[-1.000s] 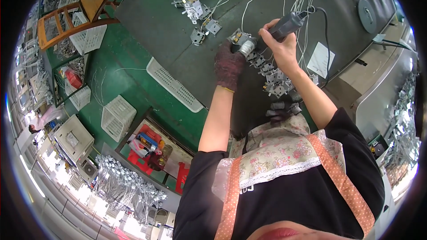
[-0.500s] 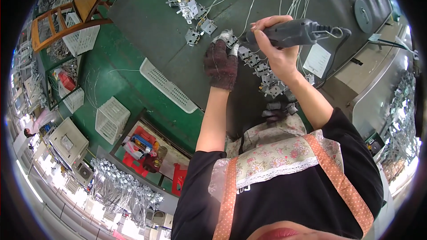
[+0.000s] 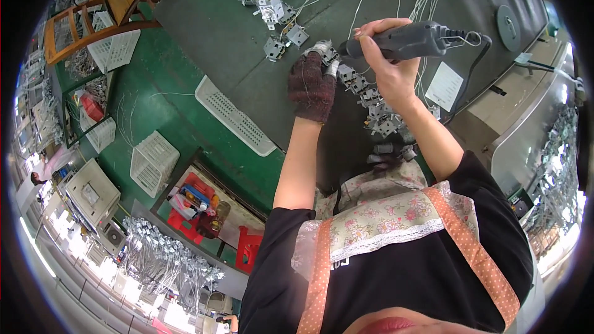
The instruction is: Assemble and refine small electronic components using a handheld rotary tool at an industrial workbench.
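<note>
My left hand (image 3: 312,86) wears a dark maroon knit glove with white wrapping on its fingertips. Its fingers pinch a small metal switch-like part (image 3: 331,56) above the dark worktable. My bare right hand (image 3: 395,80) wraps round a dark grey electric screwdriver (image 3: 411,41), which lies almost level. The tool's nose points left at the part; its very tip is hard to make out, so contact cannot be told. Beside my hands runs a row of similar metal parts (image 3: 373,102). More such parts with long white wires (image 3: 270,9) lie farther off to the left.
A cable (image 3: 479,68) runs from the screwdriver past a white paper (image 3: 444,85). A grey disc (image 3: 508,25) lies at the far right of the table. Left of the table are a white perforated basket (image 3: 232,117), another basket (image 3: 151,164) and a wooden chair (image 3: 93,28).
The whole view has shifted slightly, moving the table and parts a little right and down. Both hands keep their grips, with the screwdriver still directed at the part.
</note>
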The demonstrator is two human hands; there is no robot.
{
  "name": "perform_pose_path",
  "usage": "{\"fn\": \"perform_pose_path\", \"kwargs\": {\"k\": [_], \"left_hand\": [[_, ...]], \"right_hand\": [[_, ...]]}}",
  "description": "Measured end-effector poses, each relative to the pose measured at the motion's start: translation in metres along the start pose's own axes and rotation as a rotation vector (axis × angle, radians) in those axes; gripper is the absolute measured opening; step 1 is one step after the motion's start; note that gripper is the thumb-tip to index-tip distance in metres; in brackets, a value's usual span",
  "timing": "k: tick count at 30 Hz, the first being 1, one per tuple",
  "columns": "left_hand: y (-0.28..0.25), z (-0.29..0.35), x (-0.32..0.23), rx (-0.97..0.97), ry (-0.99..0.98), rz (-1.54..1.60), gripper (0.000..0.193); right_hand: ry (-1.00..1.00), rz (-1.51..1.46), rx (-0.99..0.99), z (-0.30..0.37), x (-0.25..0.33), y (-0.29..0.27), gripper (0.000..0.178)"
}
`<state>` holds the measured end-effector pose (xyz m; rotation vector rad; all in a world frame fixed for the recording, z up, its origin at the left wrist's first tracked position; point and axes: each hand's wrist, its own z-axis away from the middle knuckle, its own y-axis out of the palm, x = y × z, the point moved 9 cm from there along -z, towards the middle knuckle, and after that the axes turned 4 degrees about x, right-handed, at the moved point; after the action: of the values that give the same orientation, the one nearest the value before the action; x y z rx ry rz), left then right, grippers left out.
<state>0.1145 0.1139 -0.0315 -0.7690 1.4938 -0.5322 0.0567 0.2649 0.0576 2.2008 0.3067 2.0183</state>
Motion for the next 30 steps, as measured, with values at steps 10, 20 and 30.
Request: {"fn": "perform_pose_path", "kwargs": {"k": [10,20,30], "left_hand": [[0.001,-0.002,-0.001,0.023,-0.024,-0.041,0.036],[-0.01,0.001,-0.009,0.064,0.049,-0.033,0.036],[-0.075,0.0,0.0,-0.408,-0.127,-0.362,0.057]], "right_hand": [[0.098,0.104,0.117,-0.003,-0.011,0.004,0.022],[0.038,0.044,-0.069,-0.019,-0.013,-0.007,0.013],[0.191,0.254,0.094,-0.002,-0.046,-0.006,0.013]]}}
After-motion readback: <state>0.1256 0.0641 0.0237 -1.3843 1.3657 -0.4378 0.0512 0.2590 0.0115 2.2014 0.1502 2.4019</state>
